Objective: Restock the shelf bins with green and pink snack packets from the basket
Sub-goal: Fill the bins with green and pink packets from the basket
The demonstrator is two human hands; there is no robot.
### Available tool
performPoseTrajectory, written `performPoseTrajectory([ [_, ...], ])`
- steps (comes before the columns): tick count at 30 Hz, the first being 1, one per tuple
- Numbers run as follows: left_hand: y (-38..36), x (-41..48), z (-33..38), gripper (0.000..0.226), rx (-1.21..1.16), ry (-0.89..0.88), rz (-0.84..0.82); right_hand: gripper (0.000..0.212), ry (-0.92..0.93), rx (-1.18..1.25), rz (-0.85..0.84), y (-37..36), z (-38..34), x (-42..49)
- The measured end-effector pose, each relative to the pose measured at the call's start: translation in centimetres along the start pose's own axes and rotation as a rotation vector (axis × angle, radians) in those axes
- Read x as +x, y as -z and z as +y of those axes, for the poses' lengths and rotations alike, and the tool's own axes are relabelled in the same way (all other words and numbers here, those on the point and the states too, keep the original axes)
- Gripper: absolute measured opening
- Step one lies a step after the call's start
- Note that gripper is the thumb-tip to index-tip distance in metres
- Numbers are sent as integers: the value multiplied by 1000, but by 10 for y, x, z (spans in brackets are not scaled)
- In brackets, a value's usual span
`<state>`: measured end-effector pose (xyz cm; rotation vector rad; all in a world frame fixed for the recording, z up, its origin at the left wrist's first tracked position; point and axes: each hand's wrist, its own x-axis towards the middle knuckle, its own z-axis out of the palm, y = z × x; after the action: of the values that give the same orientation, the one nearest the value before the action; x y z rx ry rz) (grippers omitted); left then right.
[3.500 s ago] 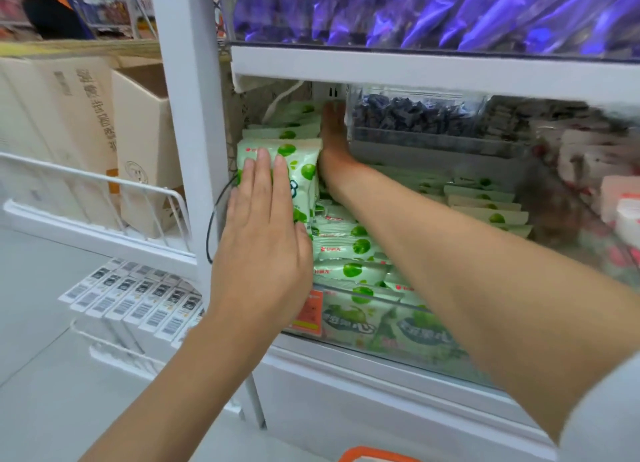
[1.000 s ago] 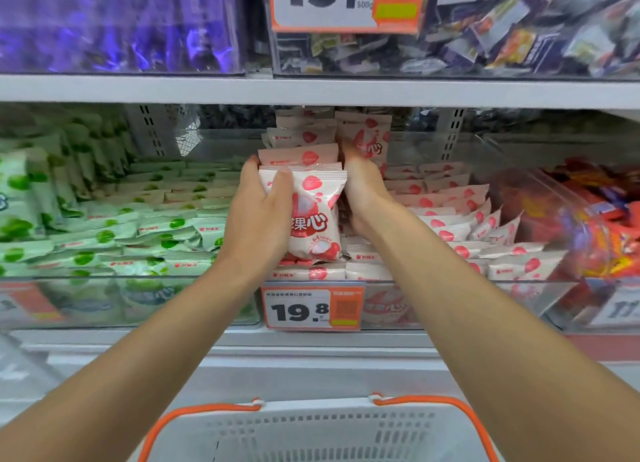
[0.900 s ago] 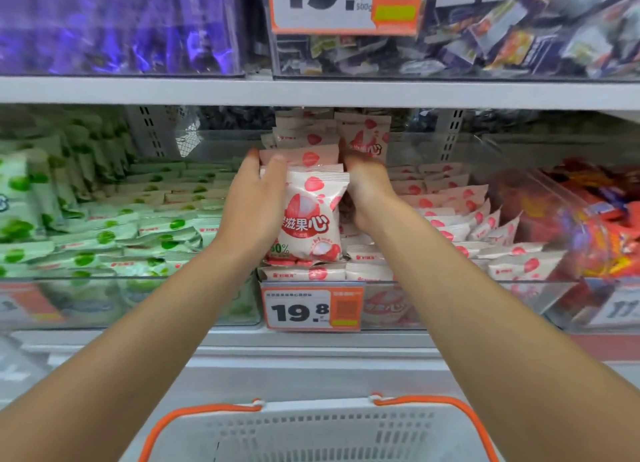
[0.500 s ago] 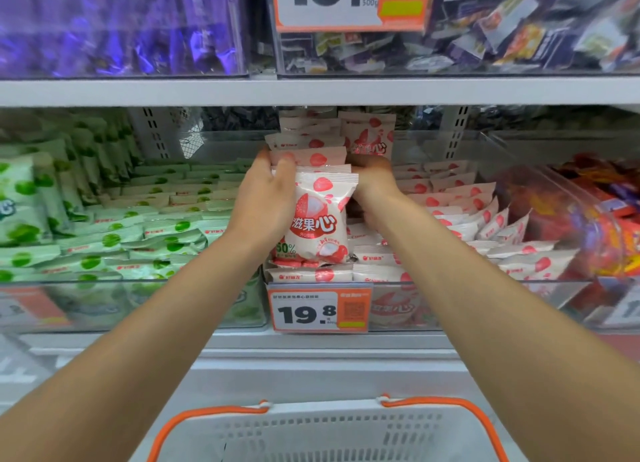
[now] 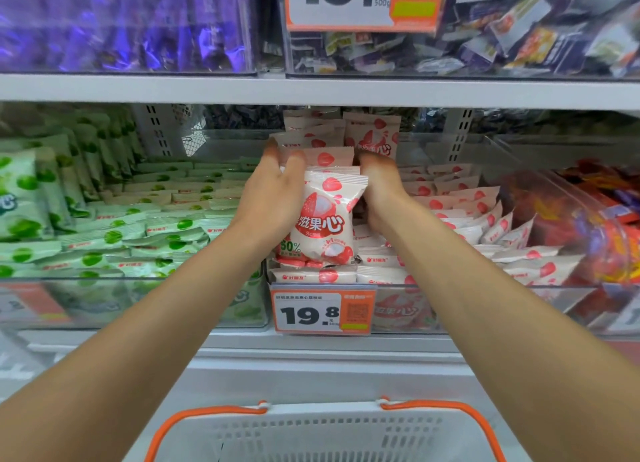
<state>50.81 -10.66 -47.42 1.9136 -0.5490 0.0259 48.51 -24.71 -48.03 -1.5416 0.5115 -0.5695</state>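
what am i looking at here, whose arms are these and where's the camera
There is no machine here. A person wears one camera on the head, looking forward and down, so the two bare arms reaching in from the bottom are their own.

They stand at a shop shelf of clear bins. The left hand and right hand hold an upright stack of pink snack packets between them, inside the pink bin. To the left is a bin of green packets. A price tag reading 19.8 hangs on the pink bin's front. At the bottom edge is a white basket with orange handles; what it holds is out of view.
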Motion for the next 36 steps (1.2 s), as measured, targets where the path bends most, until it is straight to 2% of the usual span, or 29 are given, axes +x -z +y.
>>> performPoseTrajectory([
  [10, 2, 15, 5, 41, -40, 3, -87, 42, -103, 211, -16, -10, 1, -4],
  [13, 3, 21, 1, 50, 5, -25, -147, 42, -103, 258, 69, -14, 0, -4],
  [16, 5, 25, 1, 57, 35, -20, -196, 46, -86, 209, 109, -16, 3, -4],
  [20, 7, 29, 3, 54, 62, -21, -227, 45, -78, 87, 99, -19, 3, -2],
  [24, 6, 29, -1, 51, 72, -45, -146, 45, -88, 113, 106, -16, 2, -5],
  [28, 6, 23, -5, 43, 46, 15, -71, 43, -109, 178, 146, -12, -2, -16],
  [30, 7, 14, -4, 41, 68, 30, -50, 51, -128, 239, 156, -9, -3, -24],
  [32, 5, 3, -1, 40, 116, 19, -36, 62, -138, 285, 115, -4, -2, -39],
  [36, 1, -13, -3, 44, 77, -11, 24, 42, -94, 217, -72, 6, -1, -68],
])
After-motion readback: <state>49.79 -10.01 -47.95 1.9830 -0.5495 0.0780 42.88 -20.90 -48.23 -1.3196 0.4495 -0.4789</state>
